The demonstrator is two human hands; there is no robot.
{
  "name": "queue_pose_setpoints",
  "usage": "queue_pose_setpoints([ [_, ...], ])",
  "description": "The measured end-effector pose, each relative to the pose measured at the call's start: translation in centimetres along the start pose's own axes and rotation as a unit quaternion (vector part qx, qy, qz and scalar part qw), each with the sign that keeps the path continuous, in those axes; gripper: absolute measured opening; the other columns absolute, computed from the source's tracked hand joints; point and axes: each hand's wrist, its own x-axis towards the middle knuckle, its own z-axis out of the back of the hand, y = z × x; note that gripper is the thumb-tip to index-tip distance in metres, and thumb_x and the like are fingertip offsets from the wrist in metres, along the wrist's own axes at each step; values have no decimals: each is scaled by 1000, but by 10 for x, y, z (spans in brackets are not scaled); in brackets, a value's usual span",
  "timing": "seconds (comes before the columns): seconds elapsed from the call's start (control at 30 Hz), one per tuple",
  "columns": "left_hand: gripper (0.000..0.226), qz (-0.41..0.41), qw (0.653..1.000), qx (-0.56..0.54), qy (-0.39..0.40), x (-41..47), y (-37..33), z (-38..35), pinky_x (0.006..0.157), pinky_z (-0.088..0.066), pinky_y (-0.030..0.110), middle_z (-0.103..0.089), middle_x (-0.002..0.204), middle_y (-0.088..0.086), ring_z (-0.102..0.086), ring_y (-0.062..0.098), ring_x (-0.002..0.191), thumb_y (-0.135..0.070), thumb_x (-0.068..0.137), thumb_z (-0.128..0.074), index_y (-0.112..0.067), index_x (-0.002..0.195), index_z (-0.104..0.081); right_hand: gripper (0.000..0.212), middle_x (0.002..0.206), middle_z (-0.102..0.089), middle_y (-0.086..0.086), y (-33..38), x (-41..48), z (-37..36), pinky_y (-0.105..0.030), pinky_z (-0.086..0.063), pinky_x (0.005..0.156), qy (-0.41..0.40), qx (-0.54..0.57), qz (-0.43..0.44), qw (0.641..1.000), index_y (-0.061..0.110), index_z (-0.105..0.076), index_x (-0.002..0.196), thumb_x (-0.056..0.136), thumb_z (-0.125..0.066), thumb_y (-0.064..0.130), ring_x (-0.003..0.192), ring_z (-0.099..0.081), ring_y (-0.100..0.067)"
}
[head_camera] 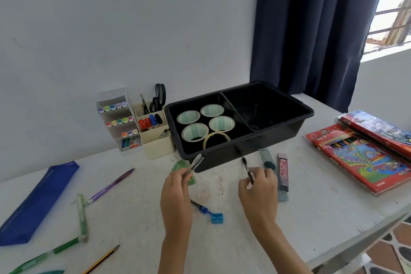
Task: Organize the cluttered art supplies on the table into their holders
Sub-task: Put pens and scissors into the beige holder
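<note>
Left hand (pixel 176 187) pinched clear pen (pixel 197 162), right hand (pixel 259 188) pinched dark pen (pixel 247 170); black tray (pixel 255 147) just ahead, protractor (pixel 181 165) beneath left hand, ruler (pixel 266 155) beside right hand

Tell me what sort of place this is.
Likely a craft or study desk, at home or at school: a white table beside a dark curtain, with a marker rack, a black bin of tape rolls and coloured pencil boxes.
</note>
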Motion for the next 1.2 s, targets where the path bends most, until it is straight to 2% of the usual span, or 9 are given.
queue_pose_setpoints([
  [0.13,20,7,997,-71,-31,2,-8,5,75,-57,30,-69,99,3,-65,15,90,-16,86,-57,-7,102,-65,23,90,-57,2,22,1,3,-22,-52,69,-33,125,89,988,10,-64,104,82,-67,6,78,-54,-11],
  [0.23,18,30,991,-117,-58,10,-15,15,74,-53,19,-67,98,-3,-63,6,87,-15,86,-59,-12,103,-64,28,85,-57,4,44,3,5,-14,-49,66,-40,185,135,973,13,-63,107,81,-69,6,75,-55,-8],
  [0.3,20,48,988,-136,-63,17,-17,23,71,-50,10,-65,96,-8,-60,-1,85,-15,87,-60,-14,107,-63,29,83,-59,3,60,3,6,-13,-49,66,-27,233,141,962,11,-61,108,81,-69,6,74,-58,-7],
  [0.5,18,95,976,-176,-82,36,-7,44,68,-48,5,-64,86,-12,-62,-5,81,-12,86,-65,-14,104,-65,16,78,-60,2,104,1,-7,-15,-50,64,63,345,109,930,15,-64,99,84,-66,10,69,-59,-9],
  [0.77,28,137,966,-196,-99,65,15,66,67,-48,5,-63,84,-13,-62,-2,77,-6,86,-63,-19,110,-57,12,82,-61,-1,155,22,-50,-11,-46,66,72,376,124,915,12,-62,100,89,-61,10,73,-57,-6],
  [0.87,24,134,967,-189,-111,76,27,73,75,-57,24,-65,93,-5,-65,12,83,-4,86,-63,-13,108,-61,14,86,-62,2,170,38,-70,-9,-46,66,74,395,102,910,11,-63,101,88,-60,7,74,-57,0],
  [0.93,21,139,964,-191,-120,84,33,76,76,-58,29,-66,93,-3,-66,16,83,-5,84,-65,-10,105,-62,15,88,-65,1,174,49,-87,-11,-48,67,83,373,112,917,13,-64,101,87,-62,9,76,-60,-4],
  [1.07,17,113,968,-187,-126,104,37,83,76,-55,18,-67,86,-9,-66,8,81,-6,83,-68,-15,96,-64,14,84,-67,4,174,64,-119,-17,-51,70,137,272,168,938,16,-67,98,84,-68,15,79,-61,-6],
  [1.2,24,94,975,-174,-104,126,43,79,75,-49,7,-65,84,-14,-63,-5,79,-2,82,-68,-19,98,-65,18,85,-67,2,169,70,-133,-20,-52,73,189,226,177,939,12,-69,100,82,-70,13,81,-62,-9],
])
